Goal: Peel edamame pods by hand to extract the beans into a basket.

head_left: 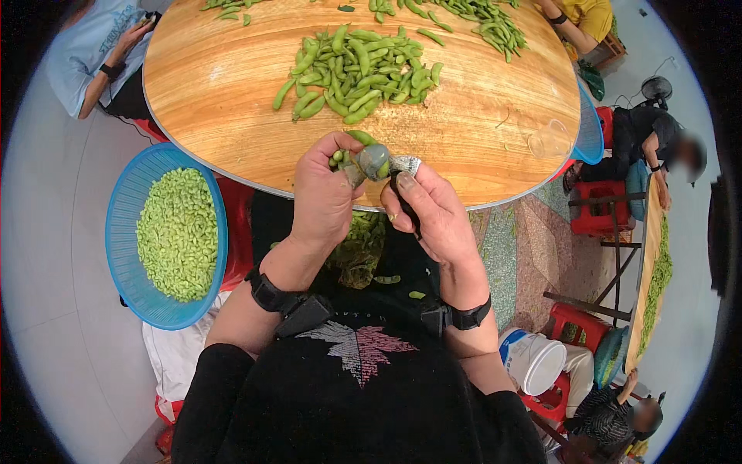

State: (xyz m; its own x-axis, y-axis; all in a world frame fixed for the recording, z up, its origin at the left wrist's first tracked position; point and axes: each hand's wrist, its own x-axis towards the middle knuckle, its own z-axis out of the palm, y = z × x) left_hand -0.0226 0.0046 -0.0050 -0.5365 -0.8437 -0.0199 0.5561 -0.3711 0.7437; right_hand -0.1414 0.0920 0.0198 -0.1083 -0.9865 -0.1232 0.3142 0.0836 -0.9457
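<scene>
Over the near edge of a round wooden table [232, 139], my left hand [327, 185] grips green soybean pods [362, 137] and several loose beans [341, 156]. A grey covering wraps its thumb tip. My right hand [432, 209] is closed on a dark handled tool [406, 200], whose working end cannot be made out; a pale wrap [406, 165] covers one fingertip. The two hands nearly touch. A pile of soybean pods [359, 72] lies on the table beyond them. A blue plastic basket [114, 232] at the left holds shelled green beans [179, 235].
More pods [501, 29] lie at the table's far side, with a clear plastic cup [548, 142] at its right. Pod waste [362, 255] lies below the table edge. People sit nearby. A white bucket [536, 359] and red stools [600, 206] are at the right.
</scene>
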